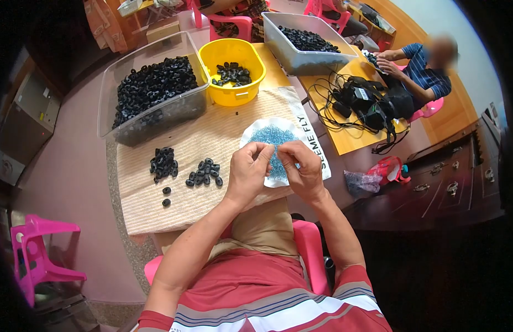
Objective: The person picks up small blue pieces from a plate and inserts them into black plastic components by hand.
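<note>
Head view: our left grip (247,170) and right grip (304,169) are pinched, around what we cannot tell, above small translucent blue pieces (270,134) on a scalloped white plate (246,135), mid-frame. We judge this fine fingertip handling; the next move calls for steadiness.

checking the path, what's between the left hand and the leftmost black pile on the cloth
Head view: another pile of black pieces lies on the cloth between the left hand and the leftmost pile.
</note>
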Action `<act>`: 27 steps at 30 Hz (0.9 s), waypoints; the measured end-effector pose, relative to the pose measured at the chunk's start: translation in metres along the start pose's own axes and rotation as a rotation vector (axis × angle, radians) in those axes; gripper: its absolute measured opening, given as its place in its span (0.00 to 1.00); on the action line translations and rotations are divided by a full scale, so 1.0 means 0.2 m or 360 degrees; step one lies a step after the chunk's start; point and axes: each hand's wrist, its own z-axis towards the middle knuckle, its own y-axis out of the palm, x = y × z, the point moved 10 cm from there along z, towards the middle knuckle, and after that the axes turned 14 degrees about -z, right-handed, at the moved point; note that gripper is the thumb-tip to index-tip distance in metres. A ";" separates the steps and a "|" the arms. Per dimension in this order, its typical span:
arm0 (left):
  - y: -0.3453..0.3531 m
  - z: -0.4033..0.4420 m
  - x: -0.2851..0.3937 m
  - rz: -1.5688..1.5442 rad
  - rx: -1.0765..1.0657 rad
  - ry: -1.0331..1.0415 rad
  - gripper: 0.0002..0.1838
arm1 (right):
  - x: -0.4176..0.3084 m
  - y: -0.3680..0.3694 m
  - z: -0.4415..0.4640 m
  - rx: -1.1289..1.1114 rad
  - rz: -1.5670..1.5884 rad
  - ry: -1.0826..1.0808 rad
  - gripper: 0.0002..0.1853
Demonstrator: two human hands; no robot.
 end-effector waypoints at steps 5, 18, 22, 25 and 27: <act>-0.02 0.01 -0.01 0.0058 0.0053 -0.0009 0.14 | -0.08 -0.02 0.00 0.0030 -0.0258 -0.0281 0.12; 0.00 0.05 0.12 0.1068 0.0014 0.0538 0.12 | 0.01 -0.11 -0.04 0.0037 0.0026 0.0102 0.10; 0.00 0.04 0.06 0.0870 -0.0129 0.0321 0.11 | 0.05 -0.07 -0.05 -0.0045 0.0205 0.0231 0.08; -0.01 -0.02 0.07 0.0654 -0.0167 0.0303 0.11 | 0.06 -0.02 -0.05 -0.0160 0.0184 0.0225 0.08; 0.00 -0.09 0.14 0.0617 -0.0214 0.0397 0.10 | 0.04 0.00 -0.06 -0.0223 0.0165 0.0175 0.07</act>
